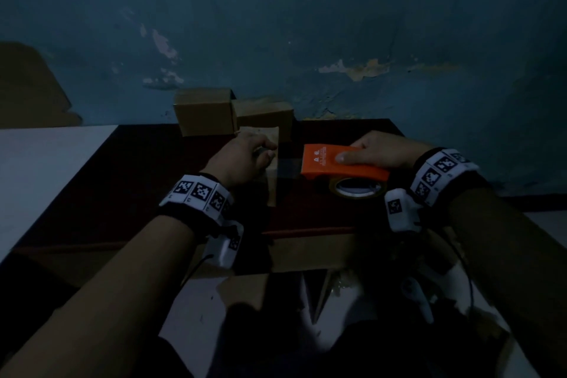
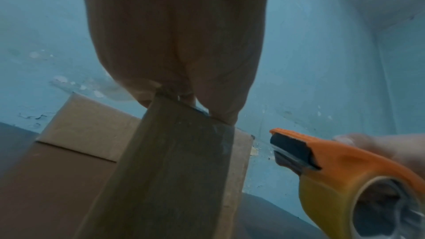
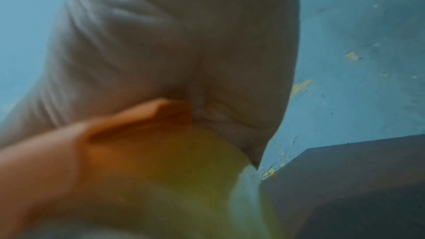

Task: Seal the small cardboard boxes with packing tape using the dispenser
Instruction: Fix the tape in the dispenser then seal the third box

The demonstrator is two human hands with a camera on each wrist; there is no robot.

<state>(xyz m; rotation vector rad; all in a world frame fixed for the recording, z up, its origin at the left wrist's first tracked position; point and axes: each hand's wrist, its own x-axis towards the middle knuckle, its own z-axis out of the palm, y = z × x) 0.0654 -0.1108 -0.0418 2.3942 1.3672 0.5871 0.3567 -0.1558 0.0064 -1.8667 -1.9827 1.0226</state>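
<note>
A small cardboard box (image 1: 271, 175) stands on edge on the dark table (image 1: 129, 169). My left hand (image 1: 245, 156) grips its top edge, and in the left wrist view the fingers (image 2: 174, 43) curl over the box (image 2: 174, 170). Just right of it, my right hand (image 1: 380, 149) holds the orange tape dispenser (image 1: 334, 163) with its yellowish tape roll (image 1: 357, 189) underneath. The dispenser's mouth (image 2: 292, 150) faces the box, a short gap away. A faint clear band seems to span that gap. The right wrist view is blurred: palm (image 3: 172, 43), dispenser (image 3: 115, 134), roll (image 3: 184, 170).
Two more cardboard boxes (image 1: 204, 110) (image 1: 264, 115) stand at the table's far edge against the blue wall; one of them (image 2: 87, 128) is right behind the held box. A white surface (image 1: 40, 169) adjoins the table on the left. Flat cardboard (image 1: 306, 250) lies at the near edge.
</note>
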